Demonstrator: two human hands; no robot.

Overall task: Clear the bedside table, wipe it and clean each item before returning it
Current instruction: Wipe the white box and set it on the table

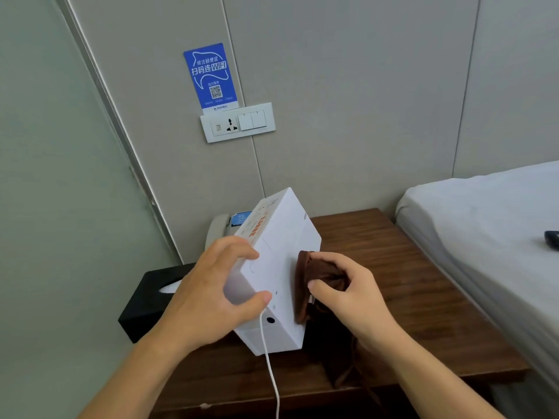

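1. Centrally, a white box (278,267) stands tilted over the bedside table (393,267), a lower corner apparently resting on it.
2. Left hand (211,294) grips the box's left edge, fingers and thumb curled round it.
3. Right hand (351,294) pinches a brown cloth (308,276) against the box's right face.
4. A white cable (270,370) hangs from the box's lower end.
5. A black tissue box (145,303) lies left of the box; a telephone (219,228) sits behind it.
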